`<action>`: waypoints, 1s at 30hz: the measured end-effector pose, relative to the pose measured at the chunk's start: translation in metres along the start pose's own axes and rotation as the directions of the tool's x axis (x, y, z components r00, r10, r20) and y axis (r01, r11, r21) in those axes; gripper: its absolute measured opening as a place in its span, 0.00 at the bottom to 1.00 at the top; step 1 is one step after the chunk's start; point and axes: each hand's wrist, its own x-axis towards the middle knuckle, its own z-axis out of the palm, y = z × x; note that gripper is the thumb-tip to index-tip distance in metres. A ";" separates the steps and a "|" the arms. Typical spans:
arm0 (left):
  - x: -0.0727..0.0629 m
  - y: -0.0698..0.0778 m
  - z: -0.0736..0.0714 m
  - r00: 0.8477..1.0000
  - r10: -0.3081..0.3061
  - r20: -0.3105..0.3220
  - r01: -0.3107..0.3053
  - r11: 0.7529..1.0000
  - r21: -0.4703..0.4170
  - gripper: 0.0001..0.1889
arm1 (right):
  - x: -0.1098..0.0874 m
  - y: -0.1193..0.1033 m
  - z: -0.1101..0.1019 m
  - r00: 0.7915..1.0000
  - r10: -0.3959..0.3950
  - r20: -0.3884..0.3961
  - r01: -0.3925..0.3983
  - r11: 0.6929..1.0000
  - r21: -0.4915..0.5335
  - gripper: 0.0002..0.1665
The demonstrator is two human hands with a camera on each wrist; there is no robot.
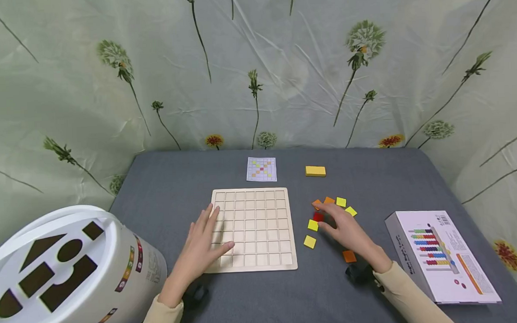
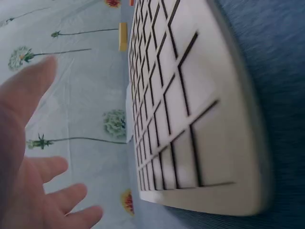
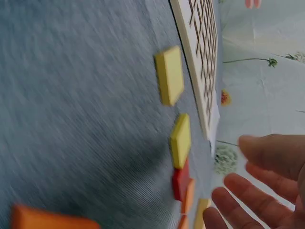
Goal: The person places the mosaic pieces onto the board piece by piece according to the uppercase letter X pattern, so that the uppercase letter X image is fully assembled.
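A pale wooden grid board [image 1: 257,229] lies on the grey cloth, its squares bare. My left hand [image 1: 201,243] hovers over the board's left edge, fingers spread, holding nothing. To the right of the board is a loose ring of small square tiles: a red tile [image 1: 318,217], several yellow tiles [image 3: 170,75] and orange tiles [image 1: 349,257]. My right hand [image 1: 348,227] is above this ring, thumb and fingers apart with nothing between them, its fingertips overlapping the orange tiles at the back in the head view. In the right wrist view the red tile [image 3: 180,183] touches a yellow tile.
Behind the board lies a pattern card [image 1: 261,169] with coloured squares, and right of it a yellow block [image 1: 315,171]. A white lidded bucket [image 1: 137,263] with shaped holes stands at the left. At the right is a printed box [image 1: 444,254]. A flowered curtain hangs behind the table.
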 end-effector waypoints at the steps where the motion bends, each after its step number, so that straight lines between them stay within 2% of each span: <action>1: -0.003 -0.001 0.000 1.000 -0.004 0.017 0.004 1.000 -0.017 0.50 | -0.001 0.001 0.002 1.000 -0.003 0.004 0.003 1.000 0.015 0.30; 7: -0.018 -0.011 0.006 0.993 -0.057 0.104 0.062 0.997 -0.048 0.57 | -0.002 0.005 0.011 0.999 0.009 0.053 -0.012 0.999 0.045 0.23; 13: -0.029 -0.020 0.009 0.983 -0.097 0.157 0.104 0.994 -0.041 0.61 | 0.001 0.001 0.014 0.998 0.015 0.069 -0.014 1.000 -0.011 0.20; 21: -0.032 -0.024 0.012 0.984 -0.088 0.155 0.091 0.996 -0.017 0.60 | 0.005 -0.001 0.018 0.998 0.029 0.054 -0.025 0.997 -0.071 0.18; 26: -0.033 -0.023 0.012 0.984 -0.093 0.151 0.099 0.995 -0.028 0.60 | 0.006 -0.001 0.020 0.999 0.008 0.036 -0.006 0.998 -0.060 0.17; 30: -0.033 -0.024 0.012 0.983 -0.101 0.155 0.108 0.993 -0.039 0.59 | 0.007 -0.002 0.020 0.998 0.018 0.054 -0.015 0.999 -0.052 0.16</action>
